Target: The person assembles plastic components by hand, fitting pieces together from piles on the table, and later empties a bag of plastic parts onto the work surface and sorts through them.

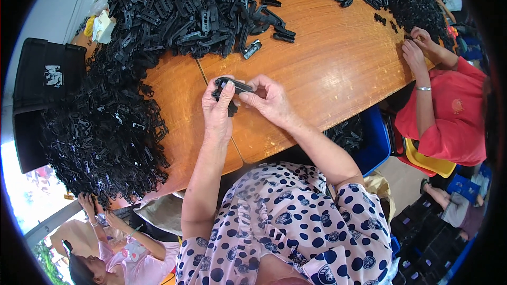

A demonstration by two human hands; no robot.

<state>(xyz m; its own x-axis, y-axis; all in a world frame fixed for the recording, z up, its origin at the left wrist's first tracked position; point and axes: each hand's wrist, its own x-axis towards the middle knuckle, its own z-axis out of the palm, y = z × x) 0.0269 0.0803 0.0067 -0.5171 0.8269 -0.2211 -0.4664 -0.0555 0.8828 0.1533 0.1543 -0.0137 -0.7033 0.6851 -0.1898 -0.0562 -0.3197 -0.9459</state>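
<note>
Above the wooden table, both my hands meet on a black plastic part, long and narrow with smaller pieces at its left end. My left hand grips that left end, thumb on top. A dark piece sticks out below the left fingers; I cannot tell whether it is joined on. My right hand pinches the other end between thumb and fingers. Just beyond my hands lies a single black part with a shiny grey face, next to a big heap of long black plastic parts.
A second heap of smaller black pieces covers the table's left side. A co-worker in red handles small parts at the right; another in pink works at the lower left. A blue bin holding black parts stands below the table edge.
</note>
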